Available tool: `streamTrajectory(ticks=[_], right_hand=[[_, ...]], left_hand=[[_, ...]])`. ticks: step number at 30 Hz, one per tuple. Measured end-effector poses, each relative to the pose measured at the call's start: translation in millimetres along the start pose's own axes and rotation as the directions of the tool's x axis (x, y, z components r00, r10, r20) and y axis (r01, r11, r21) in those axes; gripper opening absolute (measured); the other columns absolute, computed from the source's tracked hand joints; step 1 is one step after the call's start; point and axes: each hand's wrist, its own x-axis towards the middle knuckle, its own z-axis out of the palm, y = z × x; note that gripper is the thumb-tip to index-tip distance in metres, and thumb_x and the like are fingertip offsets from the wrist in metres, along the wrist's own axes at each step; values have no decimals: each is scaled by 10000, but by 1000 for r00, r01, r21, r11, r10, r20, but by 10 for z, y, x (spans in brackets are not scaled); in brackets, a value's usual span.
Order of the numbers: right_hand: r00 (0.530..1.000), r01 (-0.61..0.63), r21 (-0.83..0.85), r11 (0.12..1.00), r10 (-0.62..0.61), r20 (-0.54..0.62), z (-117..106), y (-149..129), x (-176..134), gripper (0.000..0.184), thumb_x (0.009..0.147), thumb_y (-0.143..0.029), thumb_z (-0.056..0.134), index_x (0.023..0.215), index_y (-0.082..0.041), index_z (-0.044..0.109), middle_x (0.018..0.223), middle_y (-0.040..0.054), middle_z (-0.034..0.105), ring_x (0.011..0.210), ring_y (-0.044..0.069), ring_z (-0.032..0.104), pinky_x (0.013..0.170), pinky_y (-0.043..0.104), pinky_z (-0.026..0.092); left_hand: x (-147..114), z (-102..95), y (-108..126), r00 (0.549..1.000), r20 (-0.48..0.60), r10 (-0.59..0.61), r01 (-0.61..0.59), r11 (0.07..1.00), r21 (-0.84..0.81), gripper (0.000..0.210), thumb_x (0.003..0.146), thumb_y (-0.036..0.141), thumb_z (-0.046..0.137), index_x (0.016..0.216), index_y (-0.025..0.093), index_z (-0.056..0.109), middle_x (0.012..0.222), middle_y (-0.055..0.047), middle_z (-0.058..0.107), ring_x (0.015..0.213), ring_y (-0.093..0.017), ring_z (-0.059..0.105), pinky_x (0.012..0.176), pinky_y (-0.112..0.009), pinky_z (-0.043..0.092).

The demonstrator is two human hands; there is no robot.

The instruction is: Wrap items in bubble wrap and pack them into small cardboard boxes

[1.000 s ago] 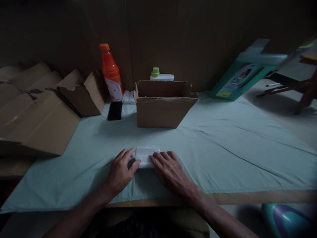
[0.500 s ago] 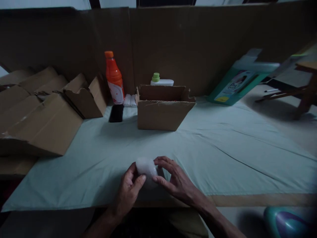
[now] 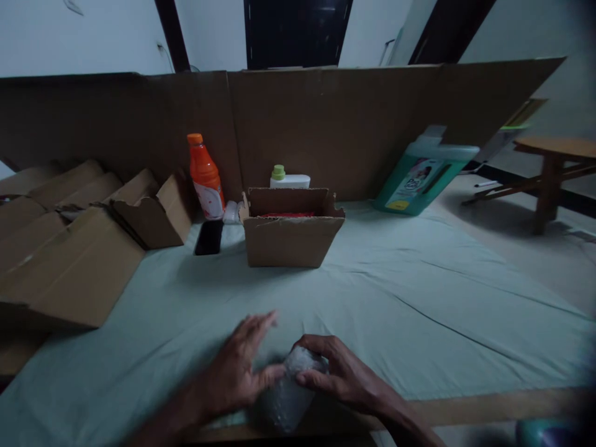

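Near the front edge of the cloth-covered table is a whitish, translucent bundle [image 3: 289, 400] that looks like bubble wrap; what is inside, if anything, cannot be made out. My right hand [image 3: 338, 372] grips its upper end between thumb and fingers. My left hand [image 3: 244, 363] is at the bundle's left side, blurred, with its fingers spread and raised and its thumb close to the wrap. Beyond both hands stands a small open cardboard box [image 3: 288, 242] with something red inside.
A black phone [image 3: 208, 238] lies by an orange bottle [image 3: 206, 180]. Cardboard boxes [image 3: 69, 267] fill the left side. Behind the small box is a white bottle with a green cap [image 3: 289, 180]. A green jug [image 3: 419, 177] leans at the right, before a cardboard wall [image 3: 326, 124].
My left hand has loosened from the bundle and spread its fingers. The bundle has come nearer and tilted, with my right hand now gripping its top. The camera view has shifted upward.
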Motion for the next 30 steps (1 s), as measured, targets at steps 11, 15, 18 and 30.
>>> streamTrajectory(ticks=[11,15,18,30], right_hand=[[976,-47,-28,998,40,-215,-274,-45,-279,414,882,-587,620,1001,-192,652,842,33,652,750,179,581,648,264,435],[953,-31,-116,993,-6,-302,-456,-104,-376,371,895,-543,626,1032,-200,671,877,45,695,784,196,634,688,280,495],[918,-11,-166,986,-56,-393,-634,-253,-450,356,883,-516,648,1047,-203,689,924,59,716,802,204,661,685,281,525],[331,65,-389,919,-388,-860,-1165,-1081,-711,402,724,-553,809,1025,-296,745,868,33,702,686,197,612,543,325,460]], left_hand=[[1862,-787,-339,963,-268,32,127,822,555,360,842,205,625,1200,169,639,1183,-121,675,1186,-318,572,1118,-561,342],[1896,-893,-320,983,-181,-22,122,816,565,262,820,226,633,1071,170,686,1056,-107,699,1085,-303,604,1055,-536,395],[1775,-937,-255,999,-36,26,-3,838,545,148,845,153,565,924,187,686,940,-54,721,974,-246,644,1108,-558,338],[285,-839,396,945,-172,277,-185,891,415,274,869,16,474,965,194,659,845,8,682,827,-157,629,1220,-593,197]])
